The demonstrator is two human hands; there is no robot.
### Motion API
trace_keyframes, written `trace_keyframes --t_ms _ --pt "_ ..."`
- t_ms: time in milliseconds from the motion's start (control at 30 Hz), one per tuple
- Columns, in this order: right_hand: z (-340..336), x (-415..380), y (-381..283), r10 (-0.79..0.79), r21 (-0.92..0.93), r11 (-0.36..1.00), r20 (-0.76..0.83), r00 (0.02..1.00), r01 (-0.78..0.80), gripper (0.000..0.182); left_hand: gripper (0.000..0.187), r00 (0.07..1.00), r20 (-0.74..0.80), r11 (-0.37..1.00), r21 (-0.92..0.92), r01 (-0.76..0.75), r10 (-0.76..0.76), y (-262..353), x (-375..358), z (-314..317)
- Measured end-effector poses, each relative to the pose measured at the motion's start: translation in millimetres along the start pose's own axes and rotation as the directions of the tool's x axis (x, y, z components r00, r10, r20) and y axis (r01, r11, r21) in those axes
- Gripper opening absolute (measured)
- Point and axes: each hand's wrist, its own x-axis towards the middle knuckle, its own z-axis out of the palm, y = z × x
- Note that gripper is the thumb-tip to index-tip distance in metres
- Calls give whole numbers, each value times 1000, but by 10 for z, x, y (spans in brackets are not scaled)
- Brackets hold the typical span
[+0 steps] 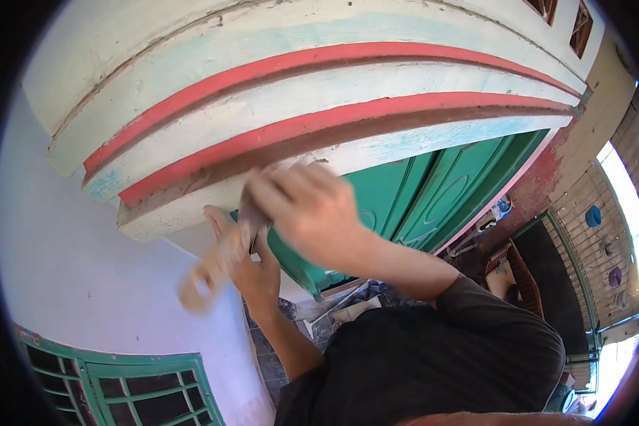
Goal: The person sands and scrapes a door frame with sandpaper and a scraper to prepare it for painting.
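Note:
Both my hands are raised just under a moulded cornice [319, 92] with white, pale blue and red bands. My right hand [307, 211] is closed around a small dark flat tool [251, 221], close to the cornice's lowest white lip. My left hand [254, 268] sits just below it, gripping a pale wooden piece [207, 273]. That piece is blurred, so I cannot tell exactly what it is. The two hands touch or overlap around the dark tool.
A green panelled door [433, 192] stands under the cornice. A pale wall [71, 248] fills the left, with a green window grille [128, 387] below. Rubble and boards [348, 305] lie on the ground. A brick wall [603, 234] with coloured round objects runs at the right.

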Motion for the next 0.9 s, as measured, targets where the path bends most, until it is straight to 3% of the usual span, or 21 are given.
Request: trace_keyframes --t_ms 33,100,133,200,233,267,300,367,400,467,567,600,633,700,767,800,833,900 --pt "-19 -56 -40 2 -4 1000 -7 1000 -2 46 15 1000 1 1000 0 -8 8 -56 -16 -45" --pt "-9 -188 -23 34 307 951 -33 999 -22 52 15 984 0 972 -156 -174 176 -133 -36 -135" --pt "-22 -321 94 58 264 964 -66 996 -39 54 13 996 57 971 -225 79 -68 175 -41 -293" --pt "-62 -497 404 73 167 986 -386 920 -8 32 14 998 22 965 -256 62 -58 86 -145 -332" --pt "-131 -583 506 115 96 992 -461 880 -79 28 15 998 -3 957 -286 54 -58 -5 -232 -341" --pt "-199 -645 585 150 33 987 -534 832 -156 25 18 998 -44 975 -217 -48 39 -193 -313 -323" --pt "-267 -672 646 151 39 987 -536 831 -155 25 18 998 -48 976 -211 -49 39 -209 -384 -347" --pt "-342 -690 725 187 -119 946 -561 806 -302 23 19 976 39 928 -304 215 -213 -199 -516 -386" --pt "-298 -698 720 197 -112 944 -561 804 -310 23 19 976 42 931 -294 216 -213 -189 -565 -416" --pt "-147 -685 666 212 -96 948 -517 829 -303 33 21 917 138 897 -196 396 -374 -165 -631 -464" --pt "247 -596 341 197 43 979 -466 862 -201 51 22 933 100 915 -185 359 -346 -241 -774 -439" --pt "381 -516 93 238 130 971 -414 878 -202 47 22 931 100 914 -181 364 -351 -200 -790 -461" --pt "589 -496 -119 200 270 957 -333 922 -111 62 23 936 68 925 -149 351 -344 -124 -803 -487" --pt "942 -431 -560 -69 372 914 -246 967 160 60 24 938 44 932 -110 347 -344 -109 -916 -507" --pt "1113 -565 -945 -179 429 878 -117 977 212 60 29 851 179 861 -39 507 -493 -456 -1144 -538" --pt "1076 -562 -942 -180 437 873 -125 976 216 60 28 977 40 973 103 205 -210 -977 -1365 -444" --pt "962 -588 -883 -109 527 833 -144 984 170 57 28 976 27 972 109 210 -214 -771 -1269 -531" --pt "694 -655 -627 51 678 735 -70 996 10 45 25 938 122 918 -200 344 -325 -363 -1156 -678"
